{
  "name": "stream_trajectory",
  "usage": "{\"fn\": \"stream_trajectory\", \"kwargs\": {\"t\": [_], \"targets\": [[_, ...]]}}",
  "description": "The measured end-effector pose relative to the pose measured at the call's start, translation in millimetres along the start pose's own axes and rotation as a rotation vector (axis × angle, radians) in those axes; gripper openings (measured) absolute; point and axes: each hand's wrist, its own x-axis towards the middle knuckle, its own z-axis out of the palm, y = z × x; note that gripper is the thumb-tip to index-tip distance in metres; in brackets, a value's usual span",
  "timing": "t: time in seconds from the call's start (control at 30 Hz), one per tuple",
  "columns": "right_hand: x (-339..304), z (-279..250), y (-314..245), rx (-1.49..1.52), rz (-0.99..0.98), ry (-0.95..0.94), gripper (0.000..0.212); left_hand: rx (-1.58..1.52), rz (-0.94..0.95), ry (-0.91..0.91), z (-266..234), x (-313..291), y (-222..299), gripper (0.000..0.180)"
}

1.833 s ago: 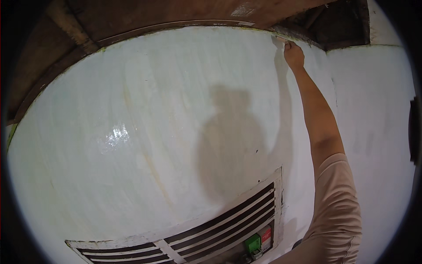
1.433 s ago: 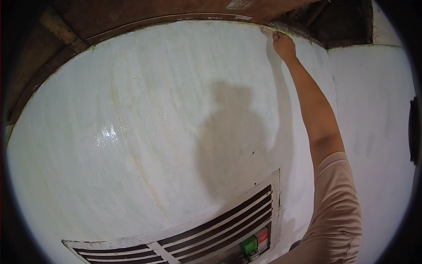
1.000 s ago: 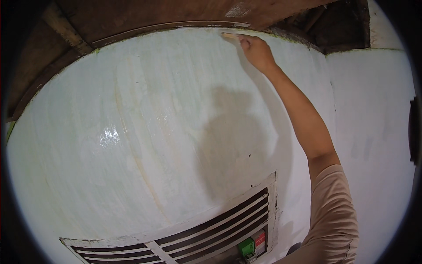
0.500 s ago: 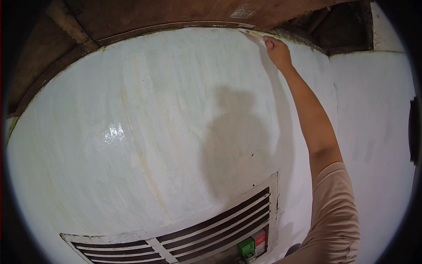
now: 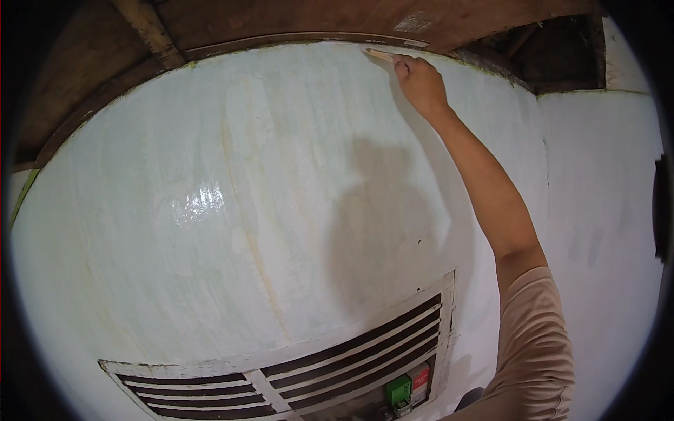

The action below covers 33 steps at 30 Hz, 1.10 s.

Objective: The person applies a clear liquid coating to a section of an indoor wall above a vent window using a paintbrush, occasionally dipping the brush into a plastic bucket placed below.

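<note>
My right hand (image 5: 423,85) is raised high and closed around the handle of a paintbrush (image 5: 381,55). The brush points left, its tip at the top edge of the pale green-white wall (image 5: 168,281), just below the wooden ceiling trim (image 5: 295,38). A glossy wet-looking patch (image 5: 203,201) shines on the left part of the wall, and yellowish streaks run down near its middle. My bare right forearm stretches up from a beige sleeve at the lower right. No part of my left hand shows.
Brown ceiling boards (image 5: 246,17) meet the wall, with a dark opening (image 5: 558,52) at the upper right. Low down is a white-framed slatted vent (image 5: 258,389); a green box (image 5: 399,389) and a red-and-white one (image 5: 420,382) show at its right. A dark object (image 5: 661,210) sits at the right edge.
My right hand and the paintbrush have moved left along the wall's top edge. The view has shifted a little, so the wall and vent appear slightly farther right.
</note>
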Motion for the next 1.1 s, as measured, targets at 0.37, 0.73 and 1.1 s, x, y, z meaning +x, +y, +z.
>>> {"fn": "stream_trajectory", "kwargs": {"t": [0.37, 0.73, 1.1], "targets": [[-33.7, 3.8, -94.5, 0.063, -0.081, -0.003, 0.033, 0.008, 0.079, -0.023, 19.7, 2.1, -4.7, 0.051], [-68.3, -12.6, -158.5, 0.048, -0.123, -0.054, 0.034, 0.033, 0.104, 0.269, 37.4, -17.8, -12.3, 0.050], [-167.3, -14.7, -187.2, 0.019, -0.182, -0.225, 0.033, -0.164, 0.241, 0.227, -35.5, -27.4, 20.9, 0.040]]}}
